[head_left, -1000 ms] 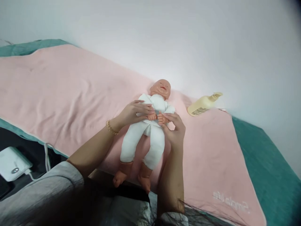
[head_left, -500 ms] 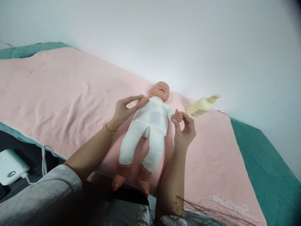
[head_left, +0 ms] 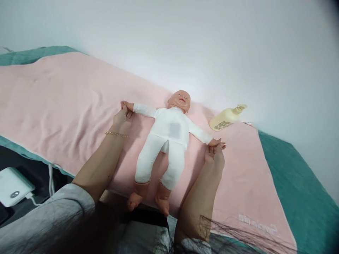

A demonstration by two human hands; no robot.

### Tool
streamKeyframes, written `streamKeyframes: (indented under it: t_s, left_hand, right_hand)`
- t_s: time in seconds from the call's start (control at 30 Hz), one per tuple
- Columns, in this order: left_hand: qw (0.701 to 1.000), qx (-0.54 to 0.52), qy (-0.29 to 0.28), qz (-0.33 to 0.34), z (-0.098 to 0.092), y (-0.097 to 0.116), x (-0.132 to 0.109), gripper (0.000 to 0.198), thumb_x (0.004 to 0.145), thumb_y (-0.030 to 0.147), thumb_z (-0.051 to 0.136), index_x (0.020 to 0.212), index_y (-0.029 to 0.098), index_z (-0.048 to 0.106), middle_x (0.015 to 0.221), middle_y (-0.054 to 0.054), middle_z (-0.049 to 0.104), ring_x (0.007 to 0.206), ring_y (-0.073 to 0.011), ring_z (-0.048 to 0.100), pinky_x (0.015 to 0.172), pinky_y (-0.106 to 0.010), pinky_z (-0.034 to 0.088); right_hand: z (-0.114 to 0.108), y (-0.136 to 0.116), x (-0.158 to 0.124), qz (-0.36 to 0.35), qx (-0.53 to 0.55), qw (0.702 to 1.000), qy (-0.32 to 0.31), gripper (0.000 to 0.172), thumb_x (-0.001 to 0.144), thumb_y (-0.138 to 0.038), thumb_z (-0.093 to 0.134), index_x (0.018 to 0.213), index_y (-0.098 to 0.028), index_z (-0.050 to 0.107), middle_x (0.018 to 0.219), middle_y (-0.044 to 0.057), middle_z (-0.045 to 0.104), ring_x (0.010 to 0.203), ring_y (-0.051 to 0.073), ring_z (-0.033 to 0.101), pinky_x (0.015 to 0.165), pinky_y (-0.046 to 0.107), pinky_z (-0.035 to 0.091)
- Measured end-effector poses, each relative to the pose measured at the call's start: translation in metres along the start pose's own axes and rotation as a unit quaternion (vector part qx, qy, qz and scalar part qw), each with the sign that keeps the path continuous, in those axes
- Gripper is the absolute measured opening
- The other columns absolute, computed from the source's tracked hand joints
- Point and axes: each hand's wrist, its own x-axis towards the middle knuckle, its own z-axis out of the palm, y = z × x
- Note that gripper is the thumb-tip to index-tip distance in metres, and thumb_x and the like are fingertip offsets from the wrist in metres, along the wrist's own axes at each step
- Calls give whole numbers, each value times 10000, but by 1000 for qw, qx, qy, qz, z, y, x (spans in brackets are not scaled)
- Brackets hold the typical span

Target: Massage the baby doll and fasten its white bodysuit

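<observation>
A baby doll (head_left: 169,123) with a white cloth body lies on its back, head toward the wall and feet toward me. Its arms are stretched out wide to both sides. My left hand (head_left: 122,118), with a gold bracelet at the wrist, is closed on the doll's hand (head_left: 128,105) at the left. On the other side, my right hand (head_left: 215,153) is closed on the doll's other hand (head_left: 215,141). The fingertips of both my hands are partly hidden. A greyish square patch (head_left: 174,130) shows on the doll's chest.
A pale yellow pump bottle (head_left: 225,119) stands tilted in view right of the doll. Beneath lies a pink towel (head_left: 238,176) over a green cover (head_left: 299,183). A white device (head_left: 16,187) with a cable (head_left: 51,180) is at the lower left. A white wall (head_left: 185,42) rises behind.
Both my hands have moved outward and apart, drawing the doll's arms from near its chest to straight out at its sides. The doll's body and the bottle stayed in place.
</observation>
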Motion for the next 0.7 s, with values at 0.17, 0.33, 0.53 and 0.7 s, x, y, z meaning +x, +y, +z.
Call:
streamKeyframes:
  t_s: [0.17,0.33,0.53,0.7]
  left_hand:
    - [995,-30,69,-71,3,-3,5,564,846,728,428,699,194,535,818,37,674,1212,-168,524,1052,-417,430]
    - [991,-55,101,-66,12,14,-17,339,919,556,520,973,238,623,1162,38,670,1229,-153,548,1069,-370,448]
    - [984,-111,60,127,43,59,-66,314,781,332,746,1043,170,687,1203,-99,671,1192,-220,597,1056,-352,469]
    - [958,87,-90,260,62,75,-99,294,746,344,773,1004,208,732,1055,-49,741,1026,-229,681,961,-381,526]
  right_hand:
    - [3,7,3,8,6,1000,23,309,991,-387,389,1101,-164,573,1345,108,551,1202,139,582,1021,307,498]
    - [9,-3,-11,-36,26,999,16,277,919,-269,517,1168,-154,557,1374,107,542,1204,163,586,1054,356,468]
    - [29,-18,-42,-216,7,976,-42,472,777,-169,666,1233,-144,549,1334,101,582,1257,181,545,1106,373,408]
    - [45,-21,-72,-399,-116,892,-177,429,835,-307,645,1242,-188,578,1351,91,563,1261,229,538,1092,480,414]
